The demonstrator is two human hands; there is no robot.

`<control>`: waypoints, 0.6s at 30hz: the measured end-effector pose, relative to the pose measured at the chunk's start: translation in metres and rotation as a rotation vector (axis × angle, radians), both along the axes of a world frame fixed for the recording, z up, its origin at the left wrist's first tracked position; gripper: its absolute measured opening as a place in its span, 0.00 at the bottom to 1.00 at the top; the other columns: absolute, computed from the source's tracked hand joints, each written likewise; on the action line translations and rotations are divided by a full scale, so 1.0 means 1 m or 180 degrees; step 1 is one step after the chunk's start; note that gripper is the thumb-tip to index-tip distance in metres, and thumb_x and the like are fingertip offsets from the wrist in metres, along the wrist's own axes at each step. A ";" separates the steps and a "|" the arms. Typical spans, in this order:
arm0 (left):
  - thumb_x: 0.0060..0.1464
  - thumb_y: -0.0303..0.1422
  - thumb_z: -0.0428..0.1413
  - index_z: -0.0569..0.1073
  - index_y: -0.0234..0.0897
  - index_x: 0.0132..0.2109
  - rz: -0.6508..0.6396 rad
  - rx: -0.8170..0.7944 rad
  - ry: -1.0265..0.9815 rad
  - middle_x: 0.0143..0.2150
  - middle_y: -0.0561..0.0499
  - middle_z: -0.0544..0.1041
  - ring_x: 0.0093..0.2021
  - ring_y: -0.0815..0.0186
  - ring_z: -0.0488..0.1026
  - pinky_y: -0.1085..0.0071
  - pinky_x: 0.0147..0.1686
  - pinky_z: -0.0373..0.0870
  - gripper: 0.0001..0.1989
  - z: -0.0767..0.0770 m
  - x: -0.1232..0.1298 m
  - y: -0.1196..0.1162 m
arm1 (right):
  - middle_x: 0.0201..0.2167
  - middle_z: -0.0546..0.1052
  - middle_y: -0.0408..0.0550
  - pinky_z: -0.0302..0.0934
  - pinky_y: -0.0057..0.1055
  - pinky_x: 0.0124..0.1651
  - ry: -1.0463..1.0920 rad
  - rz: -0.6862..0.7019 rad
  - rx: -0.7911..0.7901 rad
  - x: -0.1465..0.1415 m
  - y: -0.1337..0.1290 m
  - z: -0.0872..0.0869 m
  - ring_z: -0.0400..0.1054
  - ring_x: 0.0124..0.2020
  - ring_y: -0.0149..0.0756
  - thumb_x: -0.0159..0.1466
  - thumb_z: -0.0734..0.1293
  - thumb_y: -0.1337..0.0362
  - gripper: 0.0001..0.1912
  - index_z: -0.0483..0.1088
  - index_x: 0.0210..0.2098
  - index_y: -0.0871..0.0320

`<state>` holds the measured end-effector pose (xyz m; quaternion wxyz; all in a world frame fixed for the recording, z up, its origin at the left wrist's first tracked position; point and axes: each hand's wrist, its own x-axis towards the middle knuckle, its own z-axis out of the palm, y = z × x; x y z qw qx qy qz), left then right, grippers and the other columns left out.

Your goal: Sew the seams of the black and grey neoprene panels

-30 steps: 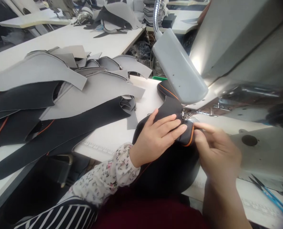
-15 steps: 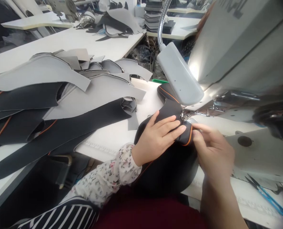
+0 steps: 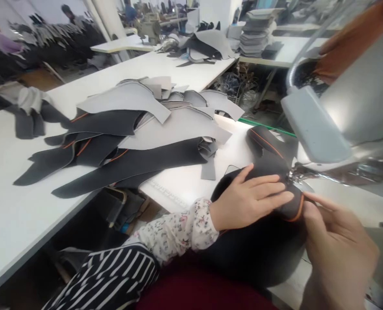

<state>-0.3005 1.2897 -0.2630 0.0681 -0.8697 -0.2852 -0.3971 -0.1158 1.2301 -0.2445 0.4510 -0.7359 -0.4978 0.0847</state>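
Black material with orange piping (image 3: 259, 254) lies under the presser foot (image 3: 292, 174) of a sewing machine and hangs down toward my lap. On top of it my left hand (image 3: 251, 200) rests flat, fingers spread and pointing at the foot. My right hand (image 3: 336, 232) pinches the edge of the material beside the orange piping, just right of the foot. The needle itself is too blurred to make out.
A grey lamp (image 3: 316, 125) on a bendy metal neck hangs over the machine. Grey and black cut pieces (image 3: 120, 103) are heaped on the white table (image 3: 10, 206) at left. Farther back are a stack of grey pieces (image 3: 256, 34) and a person in purple (image 3: 4, 41).
The view has swung left, so hands, lamp and material appear farther right and more of the left table shows. Both hands keep nearly the same places on the material.
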 end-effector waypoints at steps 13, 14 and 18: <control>0.70 0.30 0.51 0.74 0.37 0.60 -0.0142 -0.0090 -0.0168 0.61 0.49 0.78 0.68 0.62 0.68 0.52 0.76 0.45 0.16 0.006 0.000 -0.006 | 0.31 0.78 0.41 0.63 0.32 0.42 -0.0045 0.0159 0.0149 0.005 0.004 0.002 0.71 0.33 0.36 0.63 0.68 0.53 0.14 0.79 0.47 0.44; 0.70 0.30 0.51 0.74 0.37 0.61 -0.0153 -0.0117 -0.0157 0.61 0.48 0.77 0.68 0.62 0.68 0.51 0.76 0.45 0.16 0.006 0.000 -0.007 | 0.30 0.78 0.40 0.63 0.31 0.41 -0.0033 0.0156 0.0139 0.005 0.004 0.003 0.71 0.33 0.35 0.63 0.68 0.53 0.14 0.79 0.46 0.45; 0.69 0.30 0.52 0.73 0.37 0.61 -0.0170 -0.0191 -0.0119 0.61 0.48 0.77 0.68 0.62 0.68 0.51 0.76 0.45 0.16 0.006 0.000 -0.008 | 0.29 0.78 0.41 0.64 0.29 0.41 -0.0041 0.0170 0.0110 0.005 0.005 0.005 0.70 0.31 0.33 0.63 0.68 0.53 0.13 0.80 0.46 0.45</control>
